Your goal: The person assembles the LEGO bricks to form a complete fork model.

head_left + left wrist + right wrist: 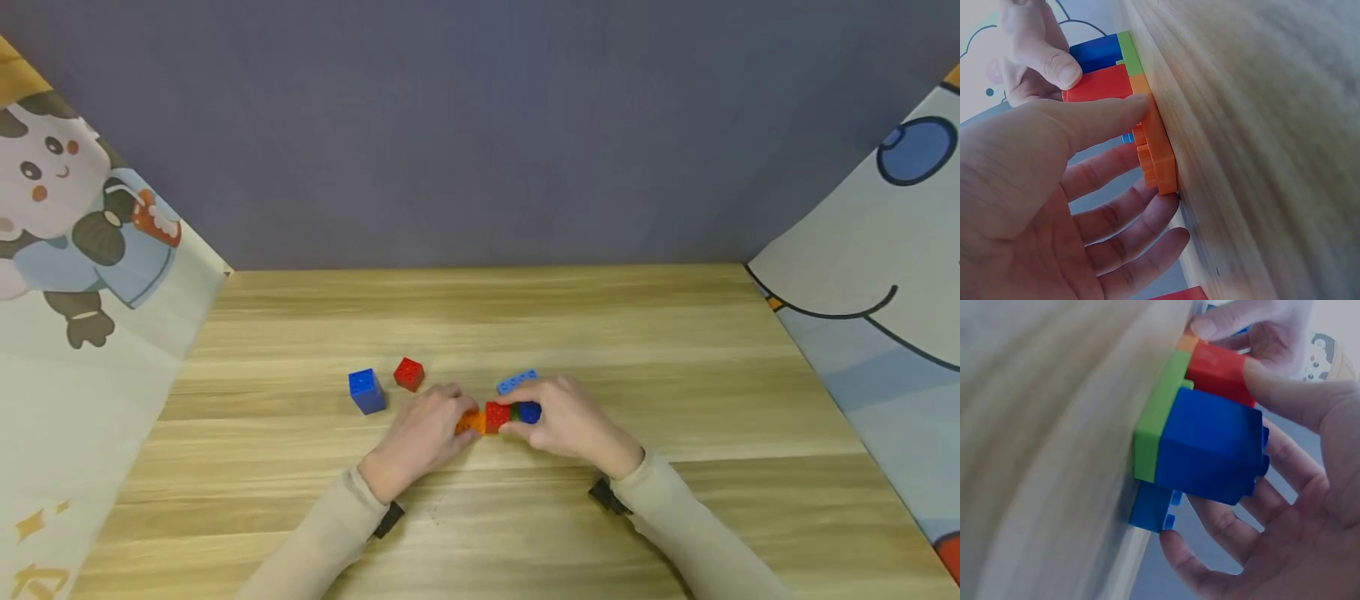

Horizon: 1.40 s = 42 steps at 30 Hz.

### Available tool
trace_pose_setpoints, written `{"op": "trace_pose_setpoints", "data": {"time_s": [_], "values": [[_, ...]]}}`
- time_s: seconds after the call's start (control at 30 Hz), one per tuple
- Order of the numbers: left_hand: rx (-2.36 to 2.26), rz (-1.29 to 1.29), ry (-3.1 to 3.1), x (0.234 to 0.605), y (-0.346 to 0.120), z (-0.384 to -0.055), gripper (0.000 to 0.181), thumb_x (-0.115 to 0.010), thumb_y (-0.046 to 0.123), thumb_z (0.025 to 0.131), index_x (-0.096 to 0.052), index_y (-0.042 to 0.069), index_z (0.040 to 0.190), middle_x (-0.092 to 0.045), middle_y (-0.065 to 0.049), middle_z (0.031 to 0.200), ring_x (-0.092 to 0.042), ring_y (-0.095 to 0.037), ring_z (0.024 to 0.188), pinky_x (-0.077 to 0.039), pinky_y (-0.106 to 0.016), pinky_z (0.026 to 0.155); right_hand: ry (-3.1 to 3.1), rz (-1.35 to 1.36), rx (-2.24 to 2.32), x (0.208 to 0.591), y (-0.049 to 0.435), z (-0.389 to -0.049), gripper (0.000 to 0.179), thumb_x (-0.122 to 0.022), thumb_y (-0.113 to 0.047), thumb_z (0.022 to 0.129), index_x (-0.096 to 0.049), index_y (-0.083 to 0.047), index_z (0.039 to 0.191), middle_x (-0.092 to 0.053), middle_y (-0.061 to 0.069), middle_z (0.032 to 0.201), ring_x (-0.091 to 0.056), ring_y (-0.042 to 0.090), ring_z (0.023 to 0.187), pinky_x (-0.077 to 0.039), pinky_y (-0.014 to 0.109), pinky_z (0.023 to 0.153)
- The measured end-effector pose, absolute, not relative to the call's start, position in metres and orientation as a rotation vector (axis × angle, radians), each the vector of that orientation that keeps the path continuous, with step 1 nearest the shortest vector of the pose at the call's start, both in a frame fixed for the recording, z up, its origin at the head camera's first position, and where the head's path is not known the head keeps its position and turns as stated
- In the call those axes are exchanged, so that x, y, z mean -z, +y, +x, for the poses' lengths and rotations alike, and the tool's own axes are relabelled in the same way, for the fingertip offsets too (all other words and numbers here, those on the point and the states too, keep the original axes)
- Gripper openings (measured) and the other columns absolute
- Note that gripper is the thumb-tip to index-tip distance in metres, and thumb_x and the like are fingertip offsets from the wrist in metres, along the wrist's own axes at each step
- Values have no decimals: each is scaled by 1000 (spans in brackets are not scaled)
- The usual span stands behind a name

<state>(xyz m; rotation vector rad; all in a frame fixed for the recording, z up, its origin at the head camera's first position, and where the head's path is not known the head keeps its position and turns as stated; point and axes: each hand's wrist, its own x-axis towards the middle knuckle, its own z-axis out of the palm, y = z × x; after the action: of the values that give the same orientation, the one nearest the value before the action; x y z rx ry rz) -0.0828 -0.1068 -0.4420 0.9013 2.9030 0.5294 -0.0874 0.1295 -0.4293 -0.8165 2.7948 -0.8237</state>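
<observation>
Tabletop (637,333) with a wood grain hosts two-handed brickwork: at far left, a blue block (367,393) stands just beside a loose red block (409,375), both apart from the row in hand. Next comes the person's left hand (427,425), its thumb and fingers bent in a narrow pinch on the orange brick (1159,150), which lies low along the wood. That grip looks well placed as an anchor; holding the orange brick flat would likely guard the row against tilting. At centre, the red brick (497,417) sits on top, apparently across the join between the orange brick and the green brick (1159,415); whether it is fully seated cannot be told. Even pressure straight down, over both neighbours, would probably serve better than a sideways squeeze, which could part the join. Beyond it lies a light-blue strip (517,382), close to the fingers at right and best left unbumped. A dark blue brick (1207,447) stands on the green brick, a green stud showing in the gap before the red. Farthest right, the right hand (573,421) curves partway round, thumb and fingers set about as wide as the red brick they pinch.
</observation>
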Motion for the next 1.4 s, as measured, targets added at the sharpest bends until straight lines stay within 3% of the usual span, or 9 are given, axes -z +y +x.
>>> {"op": "trace_pose_setpoints", "data": {"time_s": [0.1, 0.17, 0.33, 0.43, 0.6, 0.93, 1.4], "values": [[-531, 897, 2893, 442, -107, -82, 30, -87, 28, 91, -80, 9, 113, -76, -7, 107, -72, -25, 98, -61, -41, 87, 2822, -811, 835, 435, 129, -84, 38, -86, -36, 91, -81, -19, 124, -79, 5, 125, -75, 16, 87, -59, 31, 74], [-535, 891, 2889, 443, -108, -82, 30, -87, 28, 91, -80, 9, 113, -76, -7, 107, -72, -25, 98, -61, -41, 87, 2837, -809, 862, 438, 129, -82, 38, -86, -36, 91, -81, -18, 125, -78, 4, 127, -75, 22, 106, -59, 34, 82], [-548, 891, 2888, 443, -108, -82, 30, -86, 28, 91, -81, 9, 113, -76, -6, 106, -71, -24, 97, -61, -41, 86, 2832, -797, 975, 443, 132, -81, 39, -88, -35, 90, -82, -15, 122, -80, 6, 123, -76, 24, 104, -60, 38, 83], [-545, 894, 2891, 443, -107, -82, 31, -86, 29, 91, -81, 9, 114, -77, -6, 106, -71, -24, 96, -60, -40, 85, 2798, -778, 1033, 444, 133, -83, 40, -88, -35, 89, -82, -14, 122, -80, 5, 122, -75, 27, 115, -61, 47, 96], [-550, 882, 2882, 445, -106, -83, 31, -86, 31, 92, -81, 9, 114, -77, -6, 108, -71, -25, 98, -61, -40, 85, 2743, -752, 1096, 443, 136, -86, 39, -90, -28, 88, -81, -11, 122, -79, 5, 126, -74, 27, 120, -60, 47, 101], [-573, 857, 2852, 440, -107, -86, 33, -86, 32, 91, -81, 9, 114, -78, -9, 114, -73, -29, 104, -62, -46, 89, 2736, -685, 1106, 440, 136, -86, 36, -90, -30, 88, -82, -13, 119, -79, 8, 125, -74, 29, 117, -63, 47, 96], [-509, 866, 2846, 443, -108, -88, 34, -85, 34, 92, -81, 9, 115, -78, -7, 113, -73, -28, 103, -61, -44, 90, 2681, -586, 1135, 441, 136, -85, 35, -90, -31, 87, -82, -16, 118, -78, 9, 128, -72, 31, 122, -61, 49, 100]]}}
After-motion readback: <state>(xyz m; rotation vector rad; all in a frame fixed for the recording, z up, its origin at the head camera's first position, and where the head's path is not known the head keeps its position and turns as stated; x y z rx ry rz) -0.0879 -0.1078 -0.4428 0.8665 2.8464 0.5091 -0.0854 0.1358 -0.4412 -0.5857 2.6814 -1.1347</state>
